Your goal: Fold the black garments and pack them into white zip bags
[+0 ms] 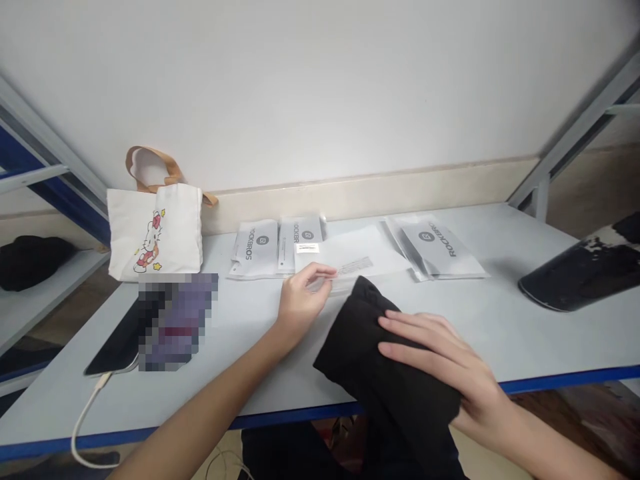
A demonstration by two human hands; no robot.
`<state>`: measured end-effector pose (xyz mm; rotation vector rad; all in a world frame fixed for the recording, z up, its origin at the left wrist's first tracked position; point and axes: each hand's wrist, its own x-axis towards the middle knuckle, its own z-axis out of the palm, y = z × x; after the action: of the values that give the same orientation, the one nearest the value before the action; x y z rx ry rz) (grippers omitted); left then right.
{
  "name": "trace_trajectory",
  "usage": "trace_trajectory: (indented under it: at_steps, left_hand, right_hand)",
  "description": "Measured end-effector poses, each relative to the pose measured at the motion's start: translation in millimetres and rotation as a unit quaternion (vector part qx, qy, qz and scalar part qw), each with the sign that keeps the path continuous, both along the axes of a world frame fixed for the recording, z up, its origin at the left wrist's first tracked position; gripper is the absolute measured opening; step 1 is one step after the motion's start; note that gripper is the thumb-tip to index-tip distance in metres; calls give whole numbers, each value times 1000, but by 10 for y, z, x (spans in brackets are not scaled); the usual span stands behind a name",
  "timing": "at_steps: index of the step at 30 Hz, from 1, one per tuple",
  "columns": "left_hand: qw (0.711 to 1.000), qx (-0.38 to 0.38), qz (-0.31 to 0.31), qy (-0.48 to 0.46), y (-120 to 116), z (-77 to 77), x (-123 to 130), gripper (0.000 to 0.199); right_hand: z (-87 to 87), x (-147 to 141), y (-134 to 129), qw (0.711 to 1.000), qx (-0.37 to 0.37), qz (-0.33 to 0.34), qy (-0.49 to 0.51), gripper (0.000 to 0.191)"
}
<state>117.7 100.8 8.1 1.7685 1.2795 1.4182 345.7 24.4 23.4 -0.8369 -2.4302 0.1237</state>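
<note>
Right there at the front edge of the pale desk (pixel 250 380), the folded black cloth (pixel 353 340) is in the person's right hand (pixel 445 360), fingers spread flat across the top, thumb tucked out of my sight, and the lower folds hanging past the blue front edge. Over to the left hand (pixel 306 297), and it's a delicate pinch: thumb and fingertips together on the clear plastic bag (pixel 377 250), which lies across the middle of the desk, toward the back edge, with a block of fine print I can't read from here. The cloth's top corner sits just in front of that bag, and whether they touch, I cannot tell. Along the back edge, two ROCKBROS packets side by side, the left packet (pixel 257 248) and the middle packet (pixel 303 233), and on the bag's other side there's the right packet (pixel 437 248), same brand, its lettering slanting. Up in the back left corner stands a white tote bag (pixel 155 230), tan handles, cartoon cat on the front. Nearer the left end, a dark phone (pixel 113 340) with a white cable (pixel 83 413) plugged in and drooping over the front edge, and beside it a purple item (pixel 187 320) too blurred to make out. Toward the right end, a dark cylinder (pixel 575 270), its finish patchy near the upper part!
</note>
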Motion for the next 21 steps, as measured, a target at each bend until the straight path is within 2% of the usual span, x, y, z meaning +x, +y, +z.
trace_trajectory:
  at_steps: [2,5,8,11,16,17,21]
  left_hand:
    - [1000,-16,-21,-11,-43,34,15,16]
    - [998,-25,3,-51,-67,86,6,13]
    - [996,-5,54,-72,-70,109,-15,11]
    - [997,14,66,-33,-83,102,0,10]
    - [997,17,73,-13,-103,80,35,9]
    - [996,13,81,-20,-104,78,32,8]
    - [997,2,80,-22,-102,66,18,8]
  right_hand:
    - [71,-69,176,999,24,22,-41,52]
    - [67,-44,418,993,50,22,-102,61]
    - [-9,46,547,990,75,-23,-120,69]
    - [-62,6,534,988,89,-70,-100,71]
    - [-101,-228,478,986,106,25,-122,69]
    - [-104,-234,502,987,98,17,-126,70]
    - [-81,-155,627,986,93,-99,-100,68]
